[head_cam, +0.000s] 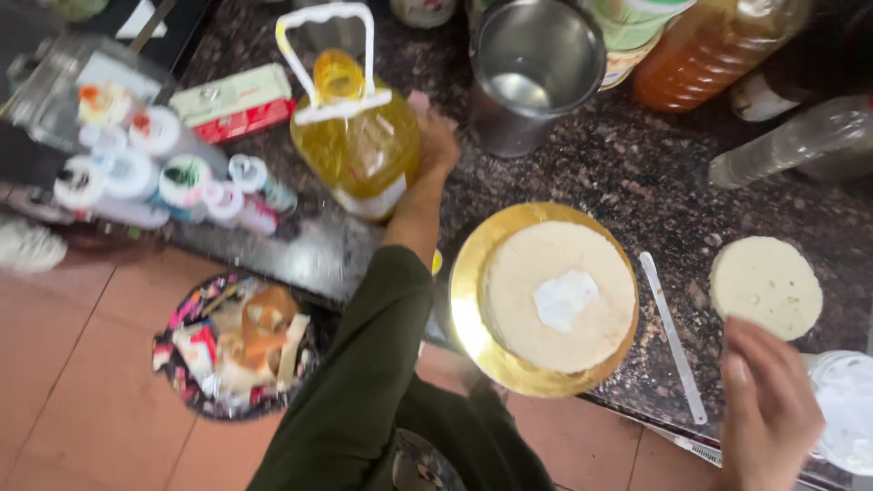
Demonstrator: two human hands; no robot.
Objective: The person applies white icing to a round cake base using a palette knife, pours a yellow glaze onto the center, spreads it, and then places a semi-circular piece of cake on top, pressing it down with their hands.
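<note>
My left hand reaches across the dark stone counter and rests against the side of a large yellow oil bottle with a white handle and no cap. A gold round board lies at the counter's front edge, carrying a pale cake layer with a dab of white cream in its middle. A second, smaller cake layer lies to the right on the counter. My right hand hovers just below that layer, fingers loosely apart, holding nothing I can see.
A steel cup stands behind the board, with an orange-liquid bottle and a lying clear bottle at the back right. A white strip lies between the cakes. Small jars crowd the left; a full waste bin sits on the floor.
</note>
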